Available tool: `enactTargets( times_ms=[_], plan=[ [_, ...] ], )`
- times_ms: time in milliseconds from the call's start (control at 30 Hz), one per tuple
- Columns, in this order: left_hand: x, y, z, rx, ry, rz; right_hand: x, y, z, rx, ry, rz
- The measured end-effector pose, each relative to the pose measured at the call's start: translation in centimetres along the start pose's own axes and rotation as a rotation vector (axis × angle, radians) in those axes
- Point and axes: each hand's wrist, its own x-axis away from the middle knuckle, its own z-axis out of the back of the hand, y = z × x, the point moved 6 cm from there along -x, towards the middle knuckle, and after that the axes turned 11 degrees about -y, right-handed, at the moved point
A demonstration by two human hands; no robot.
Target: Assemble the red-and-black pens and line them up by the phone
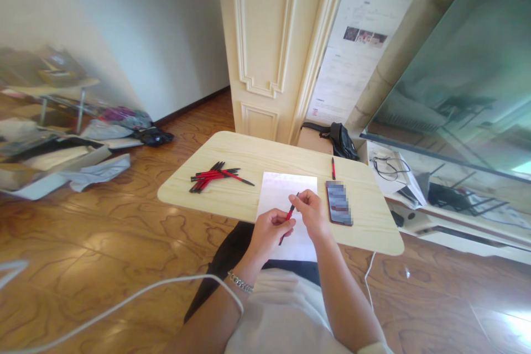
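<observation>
Both my hands grip one slim pen [289, 214]: left hand [267, 232] pinching its red barrel, right hand [314, 213] its black upper end. One pale, wood-grained table [269, 157] with rounded corners bears one white rectangular paper [274, 191], one heap of pens [203, 176] too overlapped to count, one flat phone [339, 203] and one lone pen [333, 168]. The gripped pen slants above the paper.

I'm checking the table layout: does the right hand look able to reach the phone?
Likely yes: nothing visible stands between the right hand and the phone, though it holds a pen.
</observation>
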Motion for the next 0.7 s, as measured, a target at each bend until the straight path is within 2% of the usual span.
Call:
enactTargets(
  times_ms=[67, 233, 333, 467, 533, 700],
  plan=[
    [-0.05, -0.15, 0.04, 0.02, -0.004, 0.019, 0.13, 0.08, 0.05, 0.017, 0.022, -0.002],
    [0.09, -0.07, -0.67, 0.094, -0.081, 0.084, 0.34, -0.63, -0.37, -0.169, -0.117, -0.027],
    [0.15, -0.15, -0.75, 0.085, -0.074, 0.069, 0.33, -0.84, -0.42, -0.165, -0.138, -0.027],
    [0.1, -0.31, -0.33, 0.028, -0.011, 0.022, 0.3, -0.44, 0.01, -0.037, -0.017, 0.004],
    [0.09, -0.35, -0.36, 0.04, -0.017, 0.038, 0.4, -0.32, 0.16, -0.003, 0.023, 0.009],
    [0.11, -0.06, -0.85, 0.101, -0.057, 0.095, 0.55, -0.75, -0.39, -0.12, -0.121, -0.002]
  ],
)
